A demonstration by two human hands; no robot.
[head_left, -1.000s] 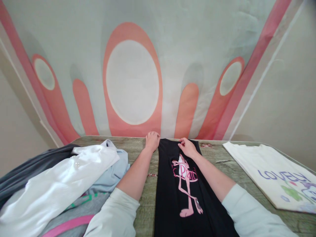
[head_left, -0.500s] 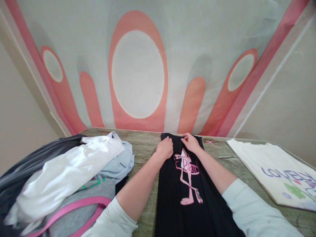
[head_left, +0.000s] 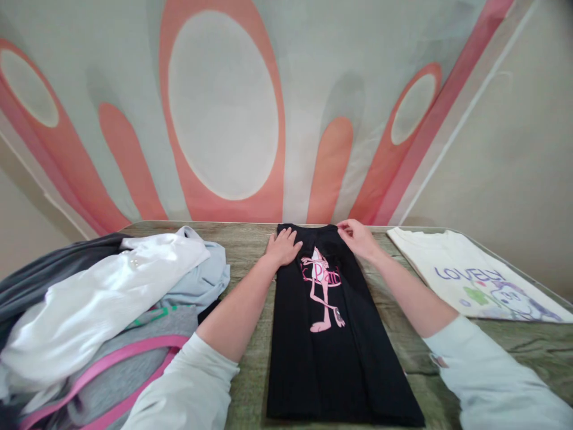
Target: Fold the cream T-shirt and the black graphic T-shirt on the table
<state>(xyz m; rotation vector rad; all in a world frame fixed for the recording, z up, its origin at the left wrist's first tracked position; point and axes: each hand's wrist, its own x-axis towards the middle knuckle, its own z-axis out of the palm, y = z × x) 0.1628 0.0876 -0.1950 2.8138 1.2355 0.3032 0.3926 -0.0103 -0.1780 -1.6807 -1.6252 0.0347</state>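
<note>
A black T-shirt [head_left: 340, 370] with a pink cartoon figure and pink lettering lies folded into a long strip, its neck end at the table's far edge. My left hand [head_left: 283, 247] rests flat on its upper left corner, fingers spread. At the upper right corner, my right hand [head_left: 358, 237] has thumb and forefinger pinched together on the shirt's edge. The right hand's other fingers are partly hidden behind it.
To the left lies a loose heap of clothes: a white garment [head_left: 107, 292], a light blue one [head_left: 201, 275], a grey one with pink trim [head_left: 134, 370]. A folded white T-shirt [head_left: 465, 263] lies at right on the wooden table [head_left: 248, 239]. A patterned wall [head_left: 299, 119] rises behind.
My left hand has gone from pinching the shirt near the neck to lying flat on its corner. My right hand has moved out to the right corner. The view has shifted right.
</note>
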